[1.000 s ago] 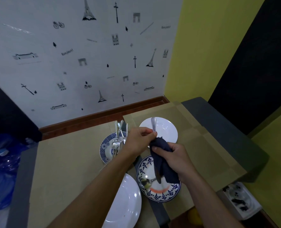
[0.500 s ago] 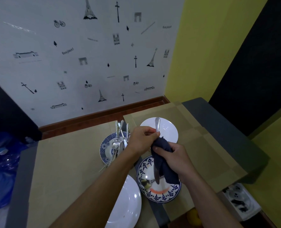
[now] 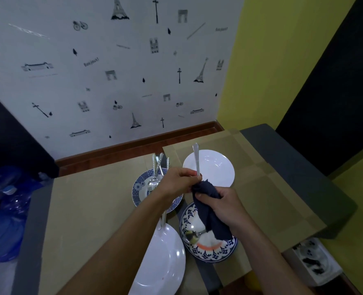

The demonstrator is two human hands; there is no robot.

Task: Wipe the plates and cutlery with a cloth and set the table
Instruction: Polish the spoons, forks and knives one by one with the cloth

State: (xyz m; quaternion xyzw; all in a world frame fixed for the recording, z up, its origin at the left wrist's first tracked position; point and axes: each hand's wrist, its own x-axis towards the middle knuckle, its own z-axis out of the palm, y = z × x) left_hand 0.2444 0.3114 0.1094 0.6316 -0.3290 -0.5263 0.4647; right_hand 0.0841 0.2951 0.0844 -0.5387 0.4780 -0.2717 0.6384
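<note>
My left hand [image 3: 179, 180] grips a piece of steel cutlery [image 3: 196, 158] by its shaft, the handle end pointing up over a white plate [image 3: 215, 167]. Its lower end is hidden inside a dark blue cloth [image 3: 210, 213], which my right hand [image 3: 223, 206] squeezes around it. The cloth hangs over a blue-patterned plate [image 3: 210, 251] holding a spoon [image 3: 192, 236]. Another blue-patterned plate [image 3: 141, 188] to the left carries several forks and spoons [image 3: 156, 169]. A large white plate [image 3: 161, 262] lies nearest me.
Tan placemats [image 3: 91, 209] cover a grey table [image 3: 304, 162] set against the patterned wall. Blue water bottles [image 3: 4, 209] stand on the floor at left. A white power strip [image 3: 312, 260] lies on the floor below the table's right edge.
The cutlery has slid upward out of the cloth, so more of its handle shows above my left hand. Both hands stay in about the same place.
</note>
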